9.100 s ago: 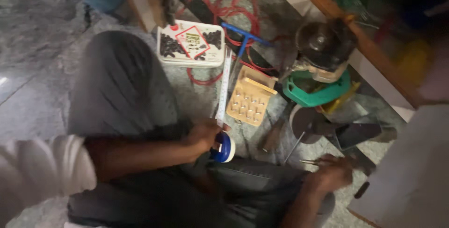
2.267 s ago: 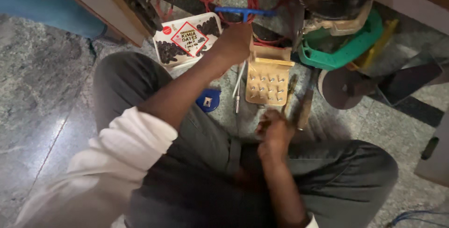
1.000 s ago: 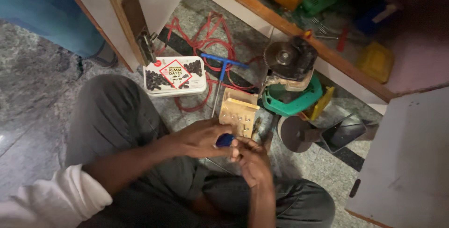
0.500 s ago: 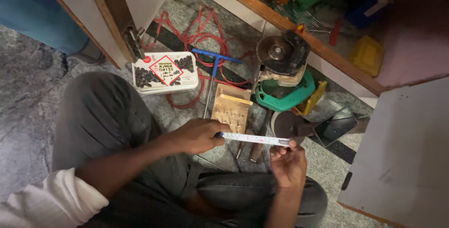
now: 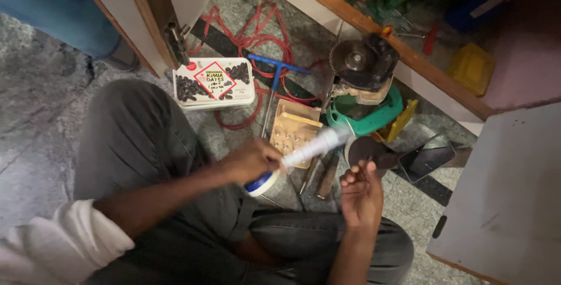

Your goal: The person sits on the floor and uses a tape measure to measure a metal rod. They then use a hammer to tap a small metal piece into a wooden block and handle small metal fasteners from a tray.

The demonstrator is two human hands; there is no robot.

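left hand (image 5: 251, 161) fingers grip the tape measure (image 5: 263, 182); right hand (image 5: 359, 194) raised, fingers loosely curled, empty.

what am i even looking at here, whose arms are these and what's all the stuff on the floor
This is a single picture from a camera worn on a person's head, looking down at their own lap and hands. No machine is involved. The person sits on a stone floor in grey trousers and a white sleeve.

Their left hand grips a tape measure with a blue and white case; its pale blade is pulled out and looks blurred. Their right hand is raised with fingers loosely curled, and seems to hold nothing.

In front of the knees lie a white food tin, a small wooden block with holes, a blue T-handled tool, a tangle of red cord, a power saw with a round blade and green guard, and a dark phone. Behind is an open wooden cabinet.
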